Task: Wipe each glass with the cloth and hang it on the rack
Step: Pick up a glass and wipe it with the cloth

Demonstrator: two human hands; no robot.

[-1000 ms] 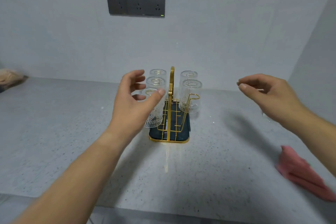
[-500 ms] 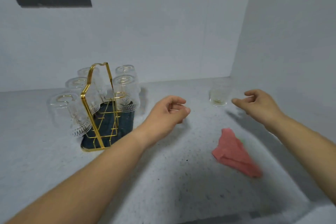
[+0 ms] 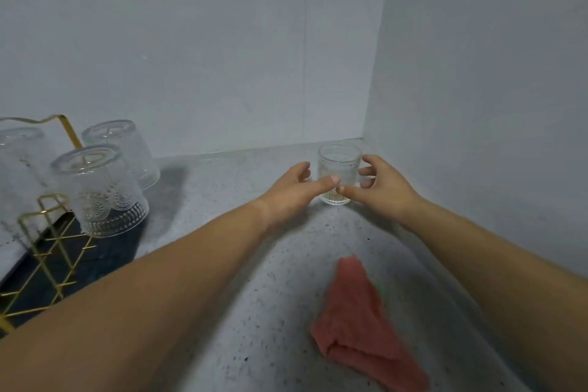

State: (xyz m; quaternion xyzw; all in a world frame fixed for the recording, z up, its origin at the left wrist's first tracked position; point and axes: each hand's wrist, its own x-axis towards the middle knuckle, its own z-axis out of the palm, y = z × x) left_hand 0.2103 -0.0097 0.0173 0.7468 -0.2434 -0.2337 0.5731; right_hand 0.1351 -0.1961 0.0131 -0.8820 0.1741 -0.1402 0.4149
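Fingers point(image 3: 304, 166) of left hand point(image 3: 286, 192) and right hand point(image 3: 386, 189) loosely spread, flanking upright glass point(image 3: 339, 165), cloth point(image 3: 359, 312) on counter point(image 3: 222, 296)

Clear embossed glass point(image 3: 339, 177); gold glossy wire rack point(image 3: 41, 242); matt pink cloth point(image 3: 359, 321); speckled grey stone-look counter point(image 3: 222, 312)

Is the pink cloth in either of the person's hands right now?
No, the pink cloth lies on the counter, nearer the camera, while the left hand and right hand are both up at the glass.

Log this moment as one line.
step: reach | left hand: beside glass | right hand: beside glass | cloth: on counter | rack: other glasses hung
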